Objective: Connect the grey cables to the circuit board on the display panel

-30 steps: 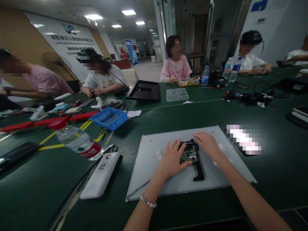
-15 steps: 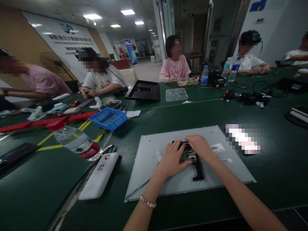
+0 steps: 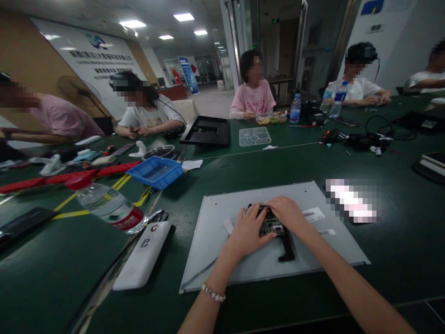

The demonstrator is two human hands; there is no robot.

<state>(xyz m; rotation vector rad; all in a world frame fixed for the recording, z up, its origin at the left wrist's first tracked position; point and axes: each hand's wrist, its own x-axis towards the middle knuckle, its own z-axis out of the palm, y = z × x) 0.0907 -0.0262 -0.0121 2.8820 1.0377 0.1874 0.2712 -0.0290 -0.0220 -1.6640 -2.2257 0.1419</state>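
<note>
In the head view, the left hand (image 3: pixel 249 227) lay spread over the black bracket (image 3: pixel 287 248) and its green circuit board (image 3: pixel 271 226), its grip apart, thumb on the board's near edge. The right hand (image 3: pixel 283 211) bent over the bracket's far end; I could not tell whether its grip was closed. The bracket lay on a pale panel (image 3: pixel 222 264) on the green surface (image 3: pixel 278 306), between 1 white power bank (image 3: pixel 143 255) and 1 phone (image 3: pixel 352 202).
</note>
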